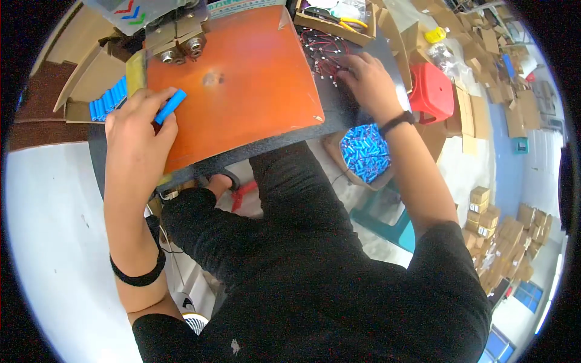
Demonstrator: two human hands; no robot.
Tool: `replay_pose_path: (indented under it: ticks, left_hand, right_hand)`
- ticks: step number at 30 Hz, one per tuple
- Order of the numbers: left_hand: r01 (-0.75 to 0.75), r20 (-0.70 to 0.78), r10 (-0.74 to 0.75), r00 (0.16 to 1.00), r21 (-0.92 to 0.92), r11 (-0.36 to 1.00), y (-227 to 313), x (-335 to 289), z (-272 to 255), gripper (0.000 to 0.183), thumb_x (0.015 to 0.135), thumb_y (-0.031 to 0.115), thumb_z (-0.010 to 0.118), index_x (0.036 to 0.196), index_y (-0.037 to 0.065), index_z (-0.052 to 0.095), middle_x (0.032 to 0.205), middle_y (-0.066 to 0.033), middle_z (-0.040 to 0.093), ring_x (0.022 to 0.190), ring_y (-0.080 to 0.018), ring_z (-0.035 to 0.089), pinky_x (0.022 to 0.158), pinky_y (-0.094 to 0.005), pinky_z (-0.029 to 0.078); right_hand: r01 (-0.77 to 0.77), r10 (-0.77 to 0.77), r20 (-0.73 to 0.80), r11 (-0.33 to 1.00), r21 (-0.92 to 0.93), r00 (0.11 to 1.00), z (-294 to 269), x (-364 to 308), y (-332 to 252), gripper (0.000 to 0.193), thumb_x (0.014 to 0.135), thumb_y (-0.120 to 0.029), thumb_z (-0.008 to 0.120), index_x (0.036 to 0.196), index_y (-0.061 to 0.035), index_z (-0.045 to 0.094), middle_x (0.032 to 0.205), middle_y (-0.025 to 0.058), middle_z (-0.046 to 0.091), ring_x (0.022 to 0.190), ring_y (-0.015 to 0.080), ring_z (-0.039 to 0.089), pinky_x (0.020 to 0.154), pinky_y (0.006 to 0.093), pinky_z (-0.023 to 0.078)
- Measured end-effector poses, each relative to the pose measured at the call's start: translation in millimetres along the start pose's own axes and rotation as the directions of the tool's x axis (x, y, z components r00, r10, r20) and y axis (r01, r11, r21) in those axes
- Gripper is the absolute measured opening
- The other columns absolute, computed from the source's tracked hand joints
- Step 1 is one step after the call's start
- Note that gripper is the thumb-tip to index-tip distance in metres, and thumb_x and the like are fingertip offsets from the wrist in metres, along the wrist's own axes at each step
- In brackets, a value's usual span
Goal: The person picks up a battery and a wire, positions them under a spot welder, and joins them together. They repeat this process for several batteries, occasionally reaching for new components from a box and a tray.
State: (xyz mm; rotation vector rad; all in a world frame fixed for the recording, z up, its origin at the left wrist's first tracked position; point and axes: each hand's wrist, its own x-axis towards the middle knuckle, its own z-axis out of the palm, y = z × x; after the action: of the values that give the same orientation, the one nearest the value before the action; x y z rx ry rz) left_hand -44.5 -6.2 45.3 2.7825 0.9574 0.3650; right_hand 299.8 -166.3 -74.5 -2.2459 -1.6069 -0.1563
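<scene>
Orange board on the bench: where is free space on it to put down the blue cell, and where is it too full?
The orange board is bare across its middle and right, between the left hand holding the blue cell and the right hand. Crowded: the metal fixture at its top left, and the red and black wires beyond its right edge.

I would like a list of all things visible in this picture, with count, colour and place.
Board: one, orange, on the dark table, centre.
Cylinder: one, blue, in the left hand.
Row of cylinders: several, blue, left of the board.
Box of cylinders: one, cardboard, full of blue pieces, below the table.
Wires: a bundle, red and black, under the right hand.
Stool: one, red, right.
Cartons: many, brown, far right.
Left hand: grip shut on the cylinder.
Right hand: on the wires, grip unclear.
</scene>
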Motion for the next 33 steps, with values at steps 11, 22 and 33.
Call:
replay_pose_path:
  ticks: [11,22,33]
  left_hand:
    - [0.016,-0.088,-0.048,0.995,-0.326,0.945,1,11,17,0.029,0.081,0.001,0.066,0.109,0.001,0.065,0.094,-0.0138,0.065,0.082,-0.0272,0.063,0.076,-0.0345,0.048]
    - [0.176,-0.07,-0.307,0.949,-0.692,0.701,18,-2,32,0.028,0.085,0.005,0.071,0.112,0.001,0.063,0.095,-0.0011,0.067,0.085,-0.0078,0.06,0.079,-0.0237,0.048]
    - [0.114,-0.083,-0.307,0.948,-0.814,0.57,30,10,47,0.027,0.085,0.003,0.069,0.111,-0.002,0.062,0.097,-0.0066,0.07,0.086,-0.0116,0.065,0.081,-0.0257,0.051]
  right_hand:
    - [0.07,-0.07,-0.016,0.998,0.008,0.997,7,11,-1,0.017,0.084,-0.023,0.066,0.092,-0.0081,0.069,0.092,0.0119,0.064,0.091,0.0327,0.062,0.081,0.0436,0.051]
    - [-0.141,0.141,0.001,0.99,-0.005,0.99,-114,38,-27,0.023,0.093,-0.023,0.06,0.102,-0.0024,0.064,0.092,0.0151,0.068,0.083,0.0264,0.065,0.075,0.0344,0.049]
    - [0.004,-0.02,0.098,0.986,0.167,0.995,-96,15,-56,0.014,0.09,-0.013,0.063,0.099,-0.0021,0.064,0.087,0.0106,0.068,0.08,0.0207,0.064,0.074,0.0297,0.049]
